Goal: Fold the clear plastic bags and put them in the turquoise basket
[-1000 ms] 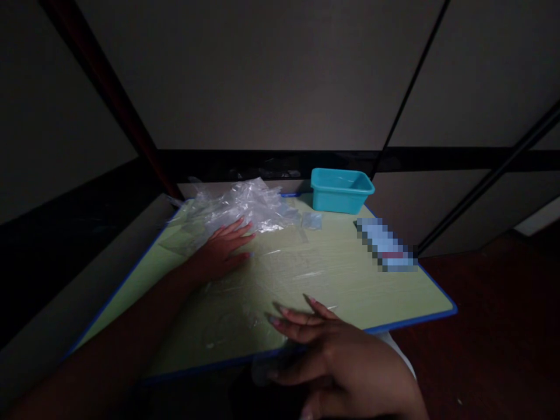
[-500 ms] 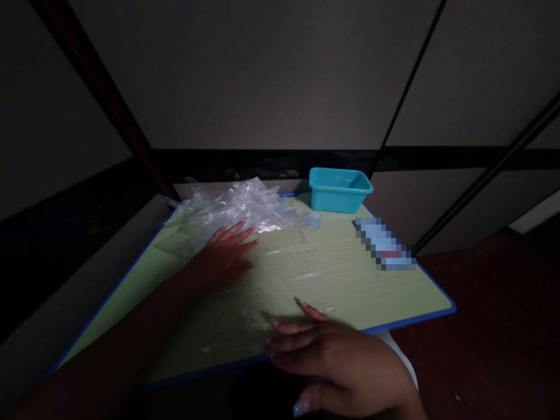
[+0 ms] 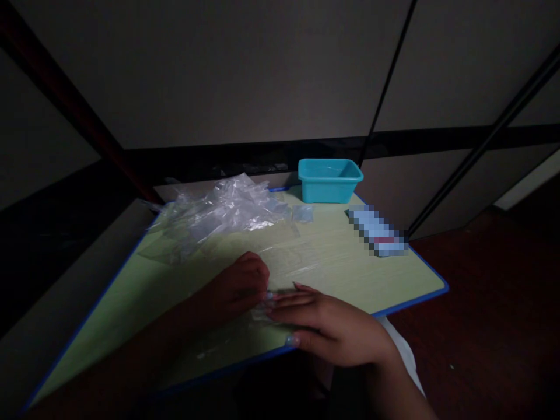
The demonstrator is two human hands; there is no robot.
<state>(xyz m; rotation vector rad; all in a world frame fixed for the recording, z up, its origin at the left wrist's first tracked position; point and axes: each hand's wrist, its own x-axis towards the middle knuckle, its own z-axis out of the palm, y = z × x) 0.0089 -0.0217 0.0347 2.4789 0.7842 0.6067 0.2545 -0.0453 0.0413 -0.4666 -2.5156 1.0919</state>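
Observation:
On the green table lies a flat clear plastic bag, spread out in front of me. My left hand rests on its near edge with the fingers curled, pinching the plastic. My right hand lies beside it with the fingers stretched flat on the same edge, fingertips touching the left hand's. A heap of crumpled clear plastic bags sits at the far left of the table.
A teal plastic bin stands at the table's far edge. A small clear square bag lies near it. A blurred flat object lies by the right edge. Dim panel walls rise behind; dark red floor lies to the right.
My left hand has drawn back from the heap of bags to the near edge of the flat bag and curled. My right hand moved up to meet it. The view tilted down.

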